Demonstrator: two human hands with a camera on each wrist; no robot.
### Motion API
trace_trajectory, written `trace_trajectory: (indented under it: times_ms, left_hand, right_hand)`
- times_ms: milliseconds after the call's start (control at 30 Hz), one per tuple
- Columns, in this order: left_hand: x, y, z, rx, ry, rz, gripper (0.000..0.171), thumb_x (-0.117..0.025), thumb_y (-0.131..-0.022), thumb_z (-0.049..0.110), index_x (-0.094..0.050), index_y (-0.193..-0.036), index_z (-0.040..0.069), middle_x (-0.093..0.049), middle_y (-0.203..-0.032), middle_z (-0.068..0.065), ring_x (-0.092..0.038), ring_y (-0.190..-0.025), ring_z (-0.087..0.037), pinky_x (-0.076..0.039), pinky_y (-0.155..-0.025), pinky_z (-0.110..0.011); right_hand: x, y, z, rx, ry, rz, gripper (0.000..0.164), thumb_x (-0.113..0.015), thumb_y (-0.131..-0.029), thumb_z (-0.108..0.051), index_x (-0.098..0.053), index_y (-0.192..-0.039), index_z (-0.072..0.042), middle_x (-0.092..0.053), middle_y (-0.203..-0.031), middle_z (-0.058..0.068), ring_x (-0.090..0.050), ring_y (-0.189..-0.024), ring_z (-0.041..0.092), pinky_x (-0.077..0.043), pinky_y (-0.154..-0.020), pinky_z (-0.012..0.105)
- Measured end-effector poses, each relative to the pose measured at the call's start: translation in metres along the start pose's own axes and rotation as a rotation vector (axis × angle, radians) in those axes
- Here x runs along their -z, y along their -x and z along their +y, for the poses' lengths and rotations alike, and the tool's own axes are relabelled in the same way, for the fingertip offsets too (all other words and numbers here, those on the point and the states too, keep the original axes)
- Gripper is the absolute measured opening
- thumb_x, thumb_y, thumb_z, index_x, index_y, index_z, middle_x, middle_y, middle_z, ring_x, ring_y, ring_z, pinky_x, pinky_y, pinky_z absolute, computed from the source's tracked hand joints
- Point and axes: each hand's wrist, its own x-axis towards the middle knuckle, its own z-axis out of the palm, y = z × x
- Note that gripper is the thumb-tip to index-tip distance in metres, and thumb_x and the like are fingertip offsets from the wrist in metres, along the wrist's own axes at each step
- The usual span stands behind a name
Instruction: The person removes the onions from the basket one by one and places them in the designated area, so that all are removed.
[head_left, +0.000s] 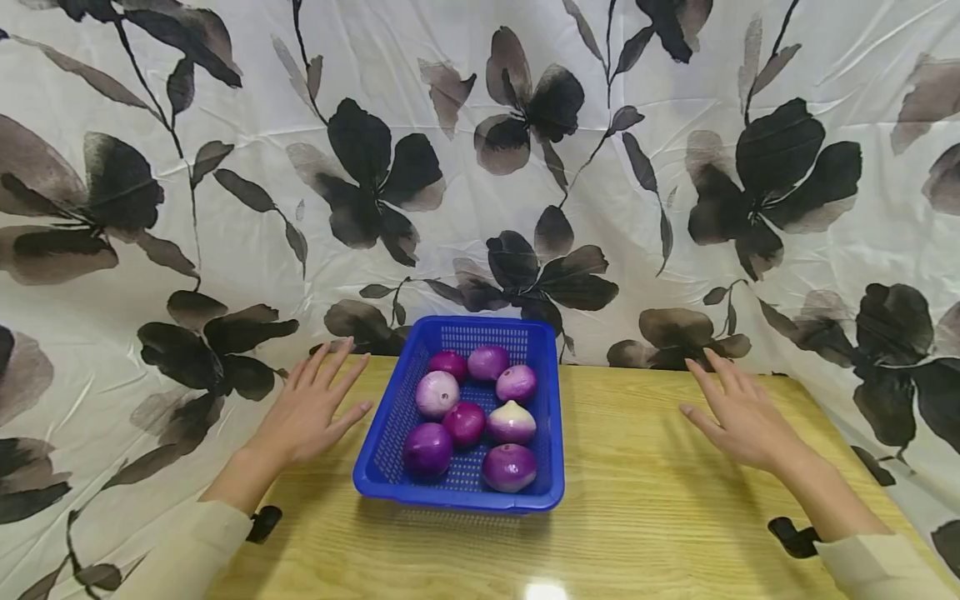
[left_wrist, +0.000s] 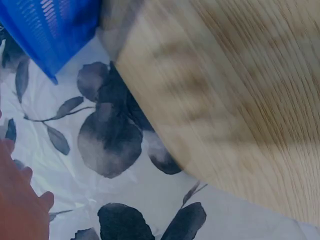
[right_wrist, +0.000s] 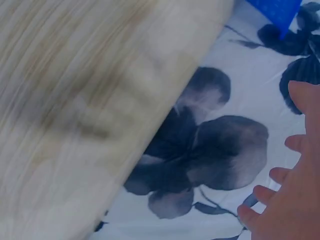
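A blue plastic basket with perforated walls stands on the wooden table. Several purple onions lie loose inside, among them a dark one at the front left and a pale-topped one at the right. To the basket's left, my left hand is held over the table with fingers spread, touching nothing. My right hand, also spread and holding nothing, hovers over the table well to the right of the basket. In the wrist views only part of the left hand and of the right hand shows.
Light yellow wood makes up the tabletop. Behind and beside it hangs a white cloth printed with dark flowers. A black strap is at the left wrist, another black strap at the right.
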Motion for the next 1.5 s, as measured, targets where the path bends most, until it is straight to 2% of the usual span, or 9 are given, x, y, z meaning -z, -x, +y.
trace_trajectory:
  times_ms: [200, 333, 500, 767, 1033, 1267, 1500]
  left_hand:
    - [0.003, -0.004, 0.007, -0.026, 0.043, 0.059, 0.069, -0.059, -0.101, 0.045, -0.037, -0.160, 0.016, -0.020, -0.169, -0.015, -0.013, -0.154, -0.045, -0.016, -0.118, -0.068]
    - [0.005, -0.004, 0.010, -0.027, 0.058, 0.075, 0.066, -0.062, -0.101, 0.041, -0.041, -0.157, 0.014, -0.024, -0.167, -0.016, -0.019, -0.151, -0.048, -0.021, -0.115, -0.070]
    - [0.007, 0.000, 0.015, -0.024, 0.163, 0.079, 0.060, -0.064, -0.101, 0.036, -0.047, -0.153, 0.010, -0.029, -0.164, -0.019, -0.025, -0.148, -0.050, -0.024, -0.112, -0.072]
    - [0.013, 0.005, 0.028, -0.014, 0.310, 0.067, 0.060, -0.066, -0.101, 0.031, -0.046, -0.153, 0.009, -0.034, -0.161, -0.021, -0.032, -0.145, -0.047, -0.030, -0.110, -0.071]
    - [0.011, 0.011, 0.041, 0.002, 0.437, 0.027, 0.068, -0.070, -0.098, 0.034, -0.042, -0.155, 0.008, -0.032, -0.162, -0.015, -0.029, -0.147, -0.043, -0.030, -0.111, -0.071]
    - [0.006, 0.022, 0.055, 0.005, 0.468, -0.026, 0.082, -0.072, -0.095, 0.044, -0.036, -0.159, 0.008, -0.028, -0.165, -0.014, -0.025, -0.150, -0.043, -0.031, -0.111, -0.072]
    - [0.001, 0.028, 0.061, 0.003, 0.481, -0.018, 0.088, -0.075, -0.091, 0.047, -0.037, -0.157, 0.004, -0.028, -0.164, -0.014, -0.026, -0.149, -0.044, -0.031, -0.110, -0.072]
  right_hand:
    - [0.003, -0.001, -0.009, 0.047, -0.010, 0.059, 0.075, -0.058, -0.105, -0.040, -0.024, -0.162, -0.006, -0.019, -0.163, 0.031, -0.025, -0.142, 0.060, -0.024, -0.106, 0.077]
    - [0.006, -0.002, -0.021, 0.092, -0.019, 0.099, 0.075, -0.061, -0.103, -0.038, -0.027, -0.162, -0.007, -0.024, -0.161, 0.030, -0.030, -0.140, 0.058, -0.027, -0.105, 0.075]
    - [0.006, -0.002, -0.038, 0.131, -0.046, 0.112, 0.072, -0.062, -0.103, -0.037, -0.031, -0.159, -0.004, -0.032, -0.158, 0.028, -0.034, -0.139, 0.054, -0.029, -0.106, 0.073]
    - [0.004, -0.007, -0.066, 0.150, -0.141, 0.061, 0.066, -0.060, -0.104, -0.038, -0.038, -0.155, -0.002, -0.040, -0.155, 0.022, -0.037, -0.141, 0.047, -0.034, -0.107, 0.069]
    - [-0.002, -0.016, -0.096, 0.196, -0.252, 0.013, 0.063, -0.060, -0.104, -0.039, -0.043, -0.152, -0.001, -0.042, -0.154, 0.018, -0.042, -0.141, 0.043, -0.040, -0.107, 0.065]
    - [-0.015, -0.024, -0.120, 0.250, -0.308, -0.015, 0.061, -0.066, -0.100, -0.036, -0.049, -0.149, -0.004, -0.048, -0.151, 0.015, -0.050, -0.137, 0.037, -0.043, -0.108, 0.060]
    - [-0.024, -0.029, -0.137, 0.293, -0.332, -0.029, 0.060, -0.069, -0.098, -0.031, -0.050, -0.149, -0.004, -0.053, -0.146, 0.012, -0.051, -0.136, 0.033, -0.043, -0.110, 0.056]
